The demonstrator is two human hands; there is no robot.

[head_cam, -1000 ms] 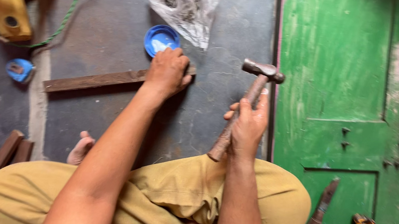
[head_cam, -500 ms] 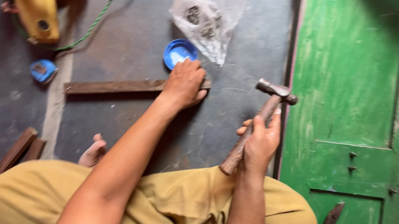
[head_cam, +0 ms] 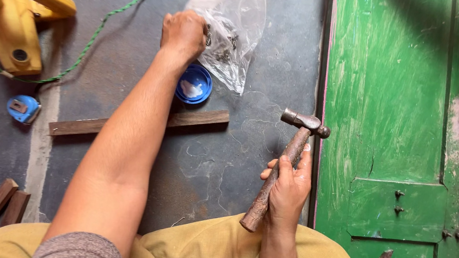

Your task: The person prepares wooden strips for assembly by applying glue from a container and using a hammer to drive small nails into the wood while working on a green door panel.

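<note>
Hands at plastic bag [head_cam: 233,25] and hammer [head_cam: 288,158].
Left hand [head_cam: 184,34] clenched on the bag's edge; right hand [head_cam: 289,190] grasps the hammer, below-right of the bag.

The left arm stretches out straight toward twelve o'clock, bare from a grey sleeve at the shoulder, its hand [head_cam: 183,34] knuckles up with fingers curled downward. The right forearm rises from six o'clock, shorter and bent in close; its hand [head_cam: 289,190] is closed in a fist, thumb side toward nine o'clock, fingers wrapped tight
</note>
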